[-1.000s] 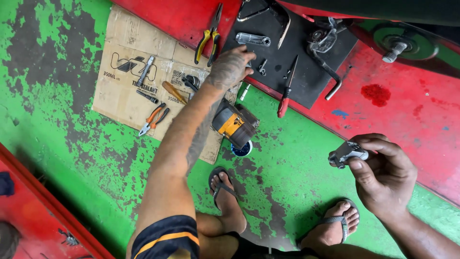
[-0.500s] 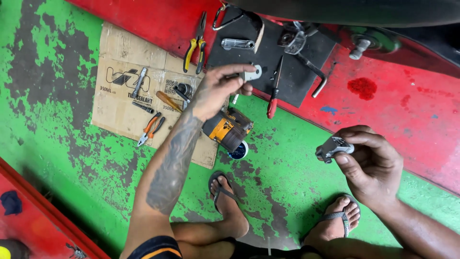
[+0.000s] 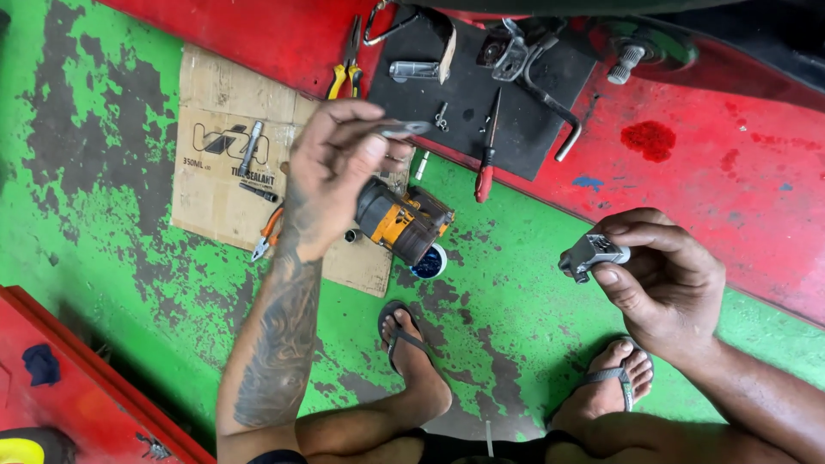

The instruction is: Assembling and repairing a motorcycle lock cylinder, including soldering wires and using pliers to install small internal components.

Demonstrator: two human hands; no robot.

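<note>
My left hand [image 3: 331,172] is raised over the cardboard sheet [image 3: 215,163] and pinches a small grey metal part [image 3: 402,129] between thumb and fingers. My right hand [image 3: 662,275] is low at the right and grips a grey metal bracket-like part [image 3: 591,253] by its fingertips. Between the hands, a yellow and black cordless power tool [image 3: 404,225] lies on the floor, just below my left hand.
A black mat [image 3: 468,94] carries a red-handled screwdriver [image 3: 486,155], a bent metal lever [image 3: 550,99] and small fittings. Yellow-handled pliers [image 3: 345,73] lie beside it, orange pliers [image 3: 266,234] and sockets on the cardboard. The floor is green and red; my sandalled feet [image 3: 408,344] are below.
My left hand has come back from the black mat with the small metal part and risen over the cardboard. My right hand keeps holding its part, barely moved.
</note>
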